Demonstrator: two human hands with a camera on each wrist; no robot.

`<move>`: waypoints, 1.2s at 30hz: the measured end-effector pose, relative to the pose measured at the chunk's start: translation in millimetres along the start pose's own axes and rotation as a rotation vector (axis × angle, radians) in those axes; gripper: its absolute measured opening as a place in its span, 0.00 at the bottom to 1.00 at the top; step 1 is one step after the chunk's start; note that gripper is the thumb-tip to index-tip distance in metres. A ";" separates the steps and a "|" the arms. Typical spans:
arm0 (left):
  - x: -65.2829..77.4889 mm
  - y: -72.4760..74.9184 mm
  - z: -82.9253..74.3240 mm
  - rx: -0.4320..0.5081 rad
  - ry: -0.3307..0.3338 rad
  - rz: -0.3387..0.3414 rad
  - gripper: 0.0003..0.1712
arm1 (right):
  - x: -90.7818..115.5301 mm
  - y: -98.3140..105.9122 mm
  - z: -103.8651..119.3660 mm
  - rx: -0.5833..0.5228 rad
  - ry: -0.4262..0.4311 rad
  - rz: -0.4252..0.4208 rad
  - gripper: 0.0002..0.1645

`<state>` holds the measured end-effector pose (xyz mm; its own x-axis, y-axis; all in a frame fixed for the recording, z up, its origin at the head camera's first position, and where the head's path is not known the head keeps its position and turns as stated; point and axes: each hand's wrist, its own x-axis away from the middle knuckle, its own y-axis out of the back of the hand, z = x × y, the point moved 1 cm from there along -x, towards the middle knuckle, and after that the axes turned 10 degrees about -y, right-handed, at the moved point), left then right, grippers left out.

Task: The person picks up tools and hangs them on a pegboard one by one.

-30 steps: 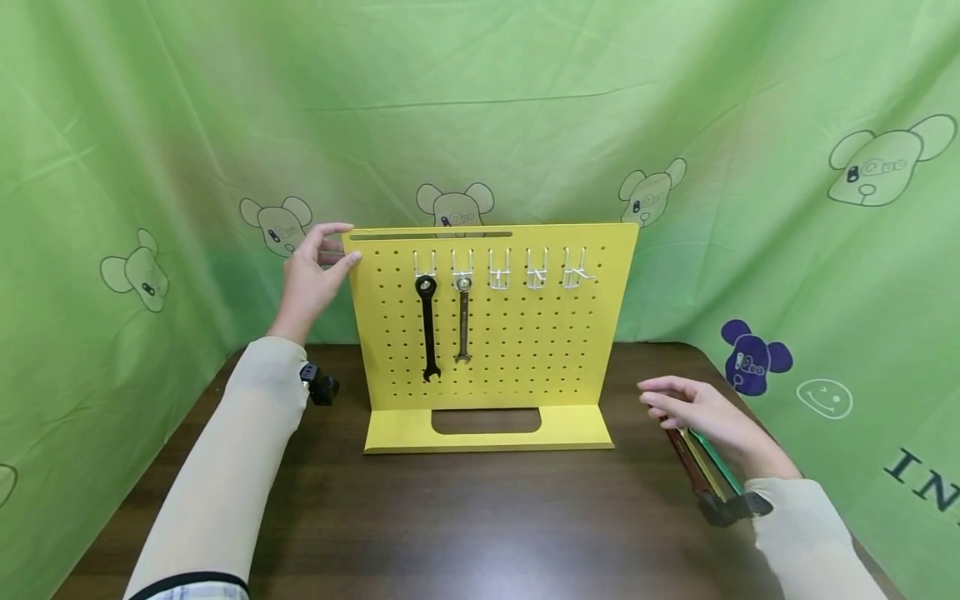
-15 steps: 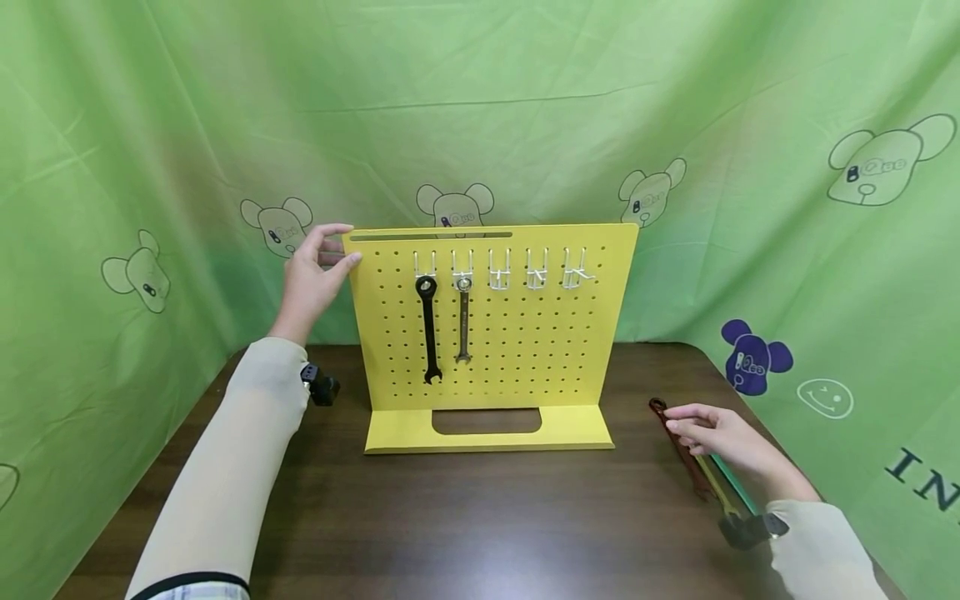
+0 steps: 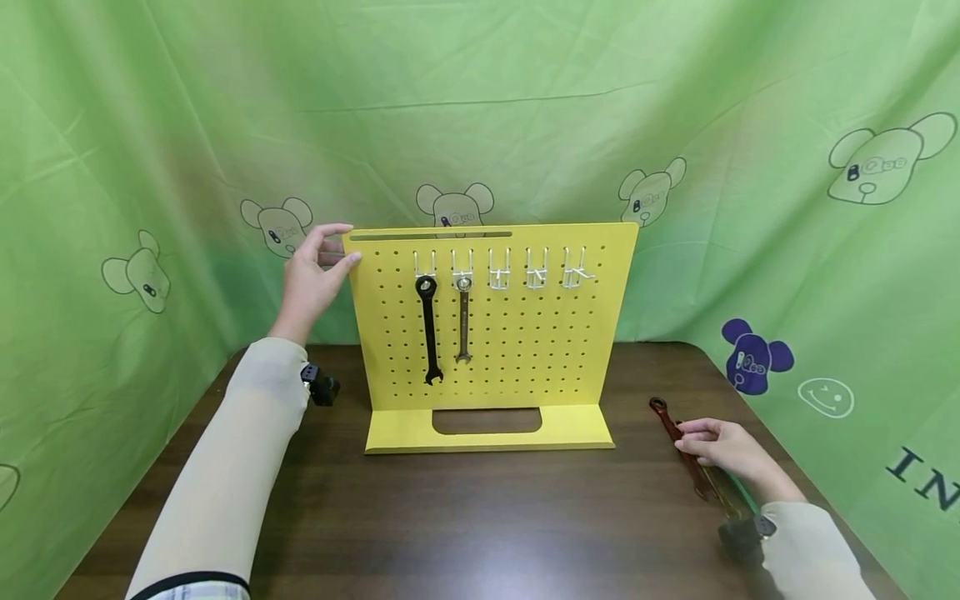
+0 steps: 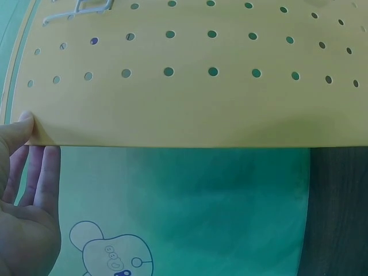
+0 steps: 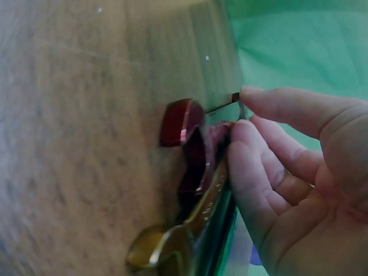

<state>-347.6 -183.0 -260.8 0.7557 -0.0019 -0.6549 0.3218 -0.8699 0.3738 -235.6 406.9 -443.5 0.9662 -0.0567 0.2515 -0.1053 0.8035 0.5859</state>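
Note:
At the left, my left hand holds the top corner of the yellow pegboard, thumb in front and fingers behind. In the left wrist view, the thumb presses the board's edge. On the table's right side, my right hand has thumb and fingertips around the shank of a red combination wrench. A gold wrench and a green wrench lie beside it, partly hidden under the hand. A black wrench and a silver wrench hang from the board's hooks.
Three more white wire hooks on the board hold nothing. The board's foot stands on the dark wooden table. A green printed curtain surrounds the table's back and sides.
My right hand has drawn back toward me and down along the red wrench, uncovering its ring end. The left hand and pegboard stay in place; the black wrench has swung slightly.

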 end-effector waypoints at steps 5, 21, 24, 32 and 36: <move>-0.6 -0.6 -0.8 0.002 -0.005 -0.003 0.24 | -1.8 -1.0 -1.7 0.109 -0.017 -0.102 0.29; 1.2 1.0 0.1 0.008 0.003 0.005 0.24 | -6.0 -8.4 5.0 0.271 -0.054 -0.245 0.30; 1.3 1.0 0.5 0.007 0.001 0.003 0.24 | -5.7 -9.8 7.6 0.264 -0.080 -0.253 0.30; -0.2 -0.2 0.9 0.005 0.001 -0.005 0.24 | -7.0 -12.7 11.8 0.253 -0.132 -0.274 0.26; -0.4 -0.7 1.6 0.004 0.005 -0.006 0.24 | -6.3 -13.1 12.2 0.250 -0.149 -0.277 0.24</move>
<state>-349.0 -183.2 -261.8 0.7567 0.0062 -0.6537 0.3243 -0.8718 0.3671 -243.2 389.5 -443.3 0.9235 -0.3505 0.1560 0.0821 0.5777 0.8121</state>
